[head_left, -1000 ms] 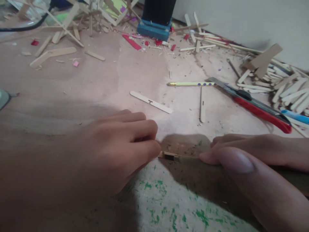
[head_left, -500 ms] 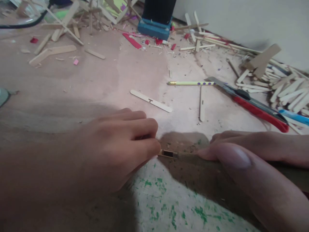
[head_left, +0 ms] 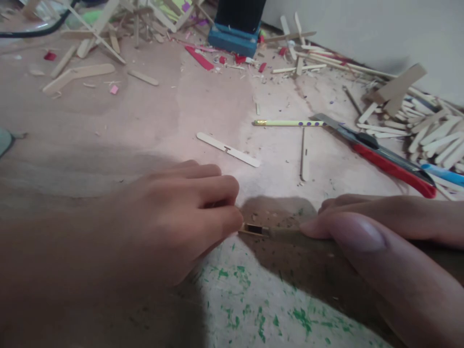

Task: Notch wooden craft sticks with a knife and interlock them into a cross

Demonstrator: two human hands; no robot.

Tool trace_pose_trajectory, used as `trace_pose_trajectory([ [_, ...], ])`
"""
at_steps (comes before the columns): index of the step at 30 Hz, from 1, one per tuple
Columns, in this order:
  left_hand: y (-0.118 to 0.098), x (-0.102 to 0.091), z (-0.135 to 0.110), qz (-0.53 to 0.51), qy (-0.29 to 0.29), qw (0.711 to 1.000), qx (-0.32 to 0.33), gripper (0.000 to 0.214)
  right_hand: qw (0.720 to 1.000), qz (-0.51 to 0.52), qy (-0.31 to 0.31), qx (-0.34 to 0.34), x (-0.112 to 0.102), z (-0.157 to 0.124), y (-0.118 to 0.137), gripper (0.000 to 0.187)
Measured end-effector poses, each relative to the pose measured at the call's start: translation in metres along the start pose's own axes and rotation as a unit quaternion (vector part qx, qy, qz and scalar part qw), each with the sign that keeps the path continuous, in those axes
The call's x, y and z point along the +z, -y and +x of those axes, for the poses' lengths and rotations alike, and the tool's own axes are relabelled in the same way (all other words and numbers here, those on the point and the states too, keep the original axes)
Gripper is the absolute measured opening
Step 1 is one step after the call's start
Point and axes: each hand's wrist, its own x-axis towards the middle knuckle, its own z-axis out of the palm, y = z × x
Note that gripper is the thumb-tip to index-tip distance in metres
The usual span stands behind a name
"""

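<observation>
My left hand (head_left: 188,217) is closed in a pinch over the work surface, its fingertips on the end of a small pale wooden craft stick (head_left: 243,233), most of it hidden under the fingers. Against that stick lies the tip of a slim brownish tool (head_left: 284,235) with a dark rectangular patch near its end; its exact kind is unclear. My right hand (head_left: 369,241) grips this tool from the right, thumb along the near side and fingers behind. Just beyond the hands lie a craft stick (head_left: 235,153) with a notch in the middle and a slotted one (head_left: 304,162).
A yellow pencil (head_left: 282,123) touches a red-handled utility knife (head_left: 391,166). Craft sticks (head_left: 442,137) are heaped at right near a blue pen (head_left: 444,172). Behind stand a blue-based dark object (head_left: 232,41) and crossed sticks (head_left: 96,34). Red scraps (head_left: 199,58) and green-flecked surface (head_left: 253,299) also show.
Almost nothing differs. The view has shifted very slightly; both hands keep the same grip, and the stick and tool stay together.
</observation>
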Motion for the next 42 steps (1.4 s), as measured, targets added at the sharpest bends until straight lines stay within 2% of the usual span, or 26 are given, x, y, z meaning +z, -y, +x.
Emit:
trace_pose_trajectory([
  [3, 0.0, -0.001, -0.001, 0.001, 0.0, 1.0, 0.0, 0.031, 0.996, -0.072, -0.027, -0.053, 0.004, 0.006, 0.006, 0.03],
  [6, 0.0, -0.001, -0.003, -0.003, 0.005, 1.0, 0.0, 0.031, 0.992, -0.1, -0.039, -0.066, 0.007, 0.006, 0.01, 0.028],
  [14, 0.001, -0.001, -0.001, 0.0, 0.002, 1.0, 0.007, 0.034, 0.998, -0.024, 0.014, -0.064, 0.002, -0.009, -0.01, 0.015],
  [22, 0.001, 0.0, -0.002, -0.005, 0.003, 1.0, 0.003, 0.032, 0.991, -0.1, -0.027, -0.091, 0.009, -0.001, -0.004, 0.029],
  [28, 0.002, 0.0, 0.001, -0.013, 0.003, 1.0, 0.005, 0.033, 0.988, -0.079, -0.024, -0.127, 0.013, -0.012, -0.03, 0.039],
  [30, 0.001, -0.001, 0.001, -0.015, 0.004, 1.0, 0.003, 0.034, 0.988, -0.083, -0.007, -0.133, 0.011, -0.016, -0.044, 0.032],
  [32, 0.001, -0.002, 0.002, -0.02, 0.004, 1.0, 0.004, 0.034, 0.989, -0.038, 0.016, -0.139, 0.009, -0.017, -0.056, 0.014],
  [35, 0.0, -0.002, 0.002, -0.024, -0.006, 1.0, 0.013, 0.033, 0.995, 0.048, 0.044, -0.079, 0.011, -0.007, -0.064, 0.024],
  [37, 0.0, -0.001, 0.002, -0.027, -0.01, 0.999, 0.014, 0.033, 0.994, 0.095, 0.033, -0.029, 0.017, 0.006, -0.061, 0.031],
  [39, 0.001, 0.0, 0.001, -0.029, -0.011, 0.999, 0.013, 0.034, 0.986, 0.16, -0.027, 0.031, 0.027, 0.019, -0.053, 0.059],
  [40, 0.002, 0.0, 0.0, -0.033, -0.016, 0.999, 0.014, 0.034, 0.976, 0.203, -0.052, 0.066, 0.032, 0.025, -0.049, 0.068],
  [42, 0.004, 0.002, -0.002, -0.043, -0.029, 0.998, 0.018, 0.033, 0.949, 0.287, -0.077, 0.103, 0.041, 0.032, -0.042, 0.072],
])
